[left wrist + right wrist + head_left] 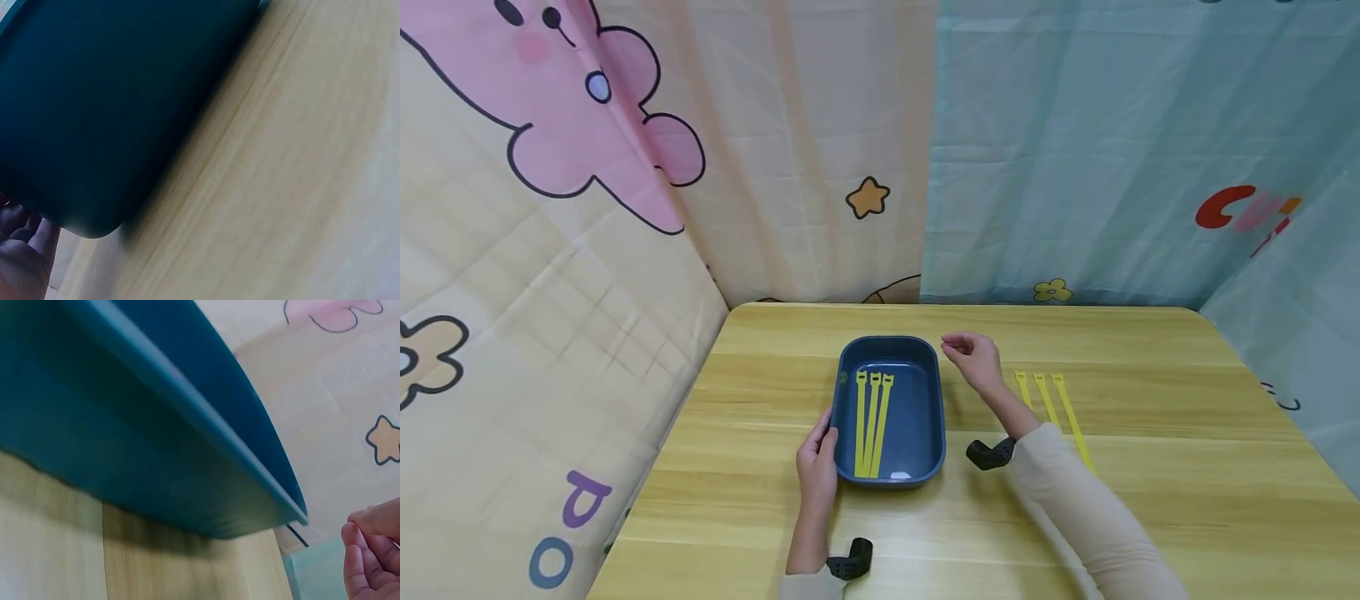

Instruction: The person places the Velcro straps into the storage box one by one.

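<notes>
Desk [760,358] with pale wood grain, rounded far corners. Cream cloth [542,292] hangs along left side, faint grid on it. Beige cloth [820,108] behind far edge, left half; light blue cloth [1075,167] beside it, right half. Pink cartoon figure [576,133] at far left, round fold-like lobes outlined black. Orange star [867,198] on beige cloth. Small yellow flower [1052,291] low on blue cloth; red letter [1220,207] farther right. Larger peach flower [437,346] at left edge; purple letter [580,508] and blue ring-shaped letter [533,564] near left.
</notes>
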The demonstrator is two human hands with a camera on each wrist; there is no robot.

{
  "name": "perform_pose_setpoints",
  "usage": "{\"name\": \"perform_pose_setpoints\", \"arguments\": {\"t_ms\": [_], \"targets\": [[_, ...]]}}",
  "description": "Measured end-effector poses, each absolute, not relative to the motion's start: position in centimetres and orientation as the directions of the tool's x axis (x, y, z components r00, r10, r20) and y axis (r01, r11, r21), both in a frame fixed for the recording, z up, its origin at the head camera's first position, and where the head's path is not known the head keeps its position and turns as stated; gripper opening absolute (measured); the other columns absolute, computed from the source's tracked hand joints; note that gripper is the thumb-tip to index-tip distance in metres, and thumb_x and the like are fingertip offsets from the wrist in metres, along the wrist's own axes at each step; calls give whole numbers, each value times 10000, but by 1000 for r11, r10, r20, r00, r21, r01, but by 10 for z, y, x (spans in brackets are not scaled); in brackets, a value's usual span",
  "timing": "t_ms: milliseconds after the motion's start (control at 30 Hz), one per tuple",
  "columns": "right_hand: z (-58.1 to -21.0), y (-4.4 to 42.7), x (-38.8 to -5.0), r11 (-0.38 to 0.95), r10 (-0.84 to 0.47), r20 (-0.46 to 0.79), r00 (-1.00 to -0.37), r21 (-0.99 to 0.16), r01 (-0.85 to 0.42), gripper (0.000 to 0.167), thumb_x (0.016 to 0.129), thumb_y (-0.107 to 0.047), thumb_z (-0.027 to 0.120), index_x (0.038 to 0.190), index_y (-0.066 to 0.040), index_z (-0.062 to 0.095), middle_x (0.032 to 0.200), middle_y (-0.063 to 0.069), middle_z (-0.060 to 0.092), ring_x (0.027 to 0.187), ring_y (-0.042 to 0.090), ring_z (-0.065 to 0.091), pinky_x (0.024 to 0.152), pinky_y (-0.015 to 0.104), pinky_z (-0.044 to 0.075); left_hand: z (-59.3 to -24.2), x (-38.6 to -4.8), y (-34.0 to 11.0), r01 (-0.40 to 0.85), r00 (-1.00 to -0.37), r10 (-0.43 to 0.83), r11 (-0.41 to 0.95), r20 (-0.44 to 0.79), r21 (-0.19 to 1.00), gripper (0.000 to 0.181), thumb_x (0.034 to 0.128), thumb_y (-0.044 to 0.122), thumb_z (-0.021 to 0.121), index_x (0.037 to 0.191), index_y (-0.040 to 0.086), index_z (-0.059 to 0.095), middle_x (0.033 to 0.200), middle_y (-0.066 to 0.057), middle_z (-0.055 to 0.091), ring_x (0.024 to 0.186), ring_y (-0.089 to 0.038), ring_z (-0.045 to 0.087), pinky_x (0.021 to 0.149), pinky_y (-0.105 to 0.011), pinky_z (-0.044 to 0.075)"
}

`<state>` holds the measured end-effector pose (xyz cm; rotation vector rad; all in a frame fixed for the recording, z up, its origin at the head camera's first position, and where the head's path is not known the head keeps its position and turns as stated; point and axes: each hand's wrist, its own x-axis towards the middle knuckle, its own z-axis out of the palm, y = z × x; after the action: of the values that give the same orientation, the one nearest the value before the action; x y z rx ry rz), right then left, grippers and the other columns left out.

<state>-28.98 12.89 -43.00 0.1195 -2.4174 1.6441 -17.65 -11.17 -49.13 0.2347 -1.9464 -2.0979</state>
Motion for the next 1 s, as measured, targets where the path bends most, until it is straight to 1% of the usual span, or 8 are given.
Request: {"name": "perform_pose_setpoints", "arguments": {"t_ms": [233,467,633,833,1000], "targets": [[-429,147,-287,406,52,194,-980,-901,-157,225,858,-14,620,1054,95,640,978,206,656,904,297,624,754,300,529,-491,-174,-112,84,-955,-290,-82,57,993,369,967,59,426,1318,-51,451,1367,-168,425,1285,-244,345,1011,-323,319],[-428,168,-286,440,46,179,-983,-887,-141,251,870,-30,609,1087,97,622,1013,217,644,939,311,614,777,323,526,-490,-175,-113,58,-955,-294,-82,31,995,373,969,87,434,1326,-20,460,1370,-132,434,1287,-220,345,1012,-313,319],[-429,182,-285,454,62,146,-987,-885,-102,256,879,-30,597,1108,83,616,1037,218,636,956,306,606,794,335,520,-491,-175,-113,72,-954,-296,-71,48,995,369,962,77,439,1315,-25,471,1355,-135,452,1278,-215,360,1011,-310,323],[-427,196,-283,504,57,121,-991,-860,-77,267,894,-58,585,1122,79,610,1046,219,632,957,317,599,798,375,516,-490,-176,-112,99,-951,-301,-61,76,993,365,954,44,438,1304,-59,467,1343,-166,454,1270,-237,367,1003,-271,337],[-425,209,-284,544,66,125,-990,-836,-69,260,901,-78,579,1114,65,619,1035,216,636,945,320,601,788,390,517,-491,-177,-113,115,-948,-304,-63,90,991,363,948,20,435,1297,-75,464,1334,-189,454,1265,-258,370,987,-230,350]]}}
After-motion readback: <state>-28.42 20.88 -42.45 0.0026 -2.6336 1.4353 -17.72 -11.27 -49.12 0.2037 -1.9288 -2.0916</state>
